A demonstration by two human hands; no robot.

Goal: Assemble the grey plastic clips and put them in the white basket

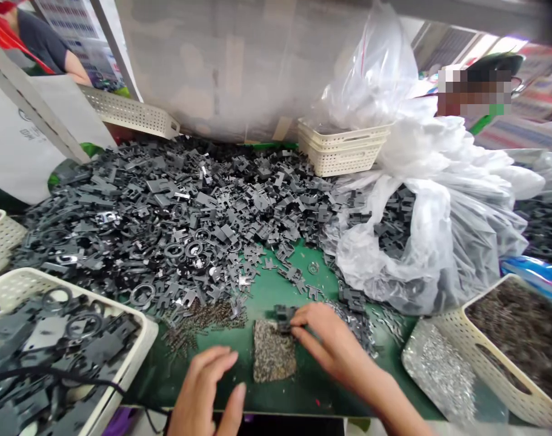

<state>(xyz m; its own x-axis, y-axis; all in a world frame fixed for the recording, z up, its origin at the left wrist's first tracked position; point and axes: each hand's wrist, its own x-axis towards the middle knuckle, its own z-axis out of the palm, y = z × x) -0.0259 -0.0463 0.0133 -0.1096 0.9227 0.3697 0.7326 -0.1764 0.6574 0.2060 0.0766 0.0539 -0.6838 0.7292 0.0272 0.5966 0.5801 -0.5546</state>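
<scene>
My right hand (323,336) pinches a small dark grey plastic part (283,316) between thumb and fingers. The part is at the far right corner of a speckled stone block (274,352), which lies on the green tabletop (203,378). Whether the part touches the stone I cannot tell. To the left of the block, my left hand (209,390) hangs near the table's front edge, fingers and thumb apart, holding nothing. Little brown metal pieces (203,324) lie scattered beyond it, below a wide heap of dark grey plastic parts (212,212).
A cream basket (139,345) of grey parts stands at left, a black cable (53,378) across it. At right are another basket (494,369) of brown pieces, a bag of shiny bits (439,369) and clear plastic bags (439,242). Stacked baskets (343,154) stand behind. Two people are beyond.
</scene>
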